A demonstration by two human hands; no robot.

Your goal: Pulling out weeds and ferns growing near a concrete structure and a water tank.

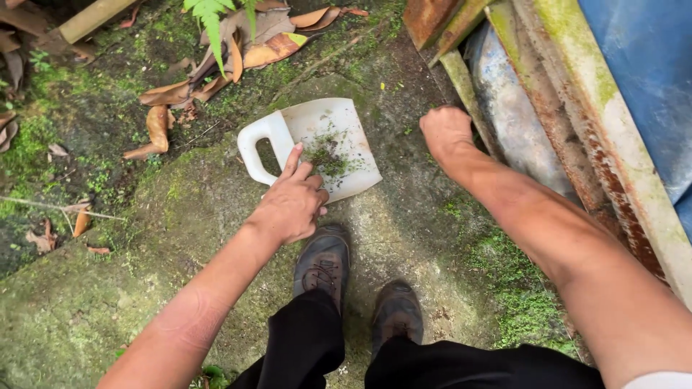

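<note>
A white plastic scoop (317, 122), cut from a jug and with a handle on its left, lies on the mossy concrete slab (180, 216). A small heap of moss and dirt (330, 155) sits in it. My left hand (292, 202) rests at the scoop's near edge, forefinger stretched onto the plastic, the other fingers curled. My right hand (445, 132) is closed into a fist on the ground to the scoop's right, beside a rusty metal frame (577, 137). What it holds, if anything, is hidden.
My two brown boots (360, 288) stand on the slab below the scoop. Dry brown leaves (187, 90) and a fern frond (213, 25) lie at the back left. A blue sheet (641, 65) fills the top right. Moss (519, 302) grows along the frame's foot.
</note>
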